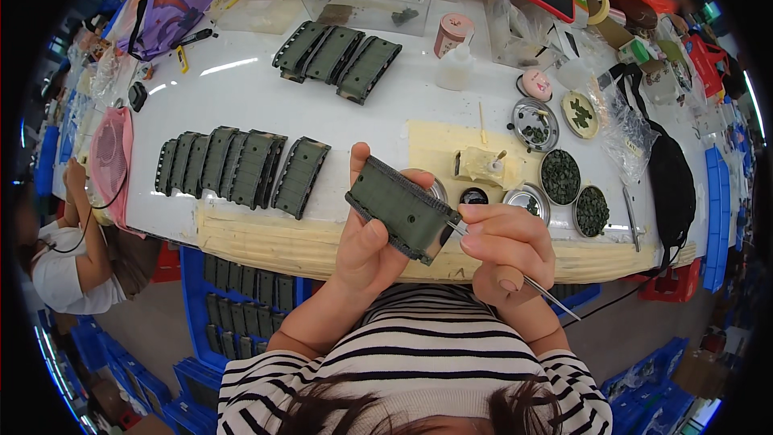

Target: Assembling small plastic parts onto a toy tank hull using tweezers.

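Left hand, just left of frame centre, closed firmly around the green track-like part above the counter. Right hand pinched shut on thin tweezers; best kept steady, tip at the part's right end.

A row of tracked hull parts lies at left on the tabletop; small round dishes sit right; more hull parts lie farther back.
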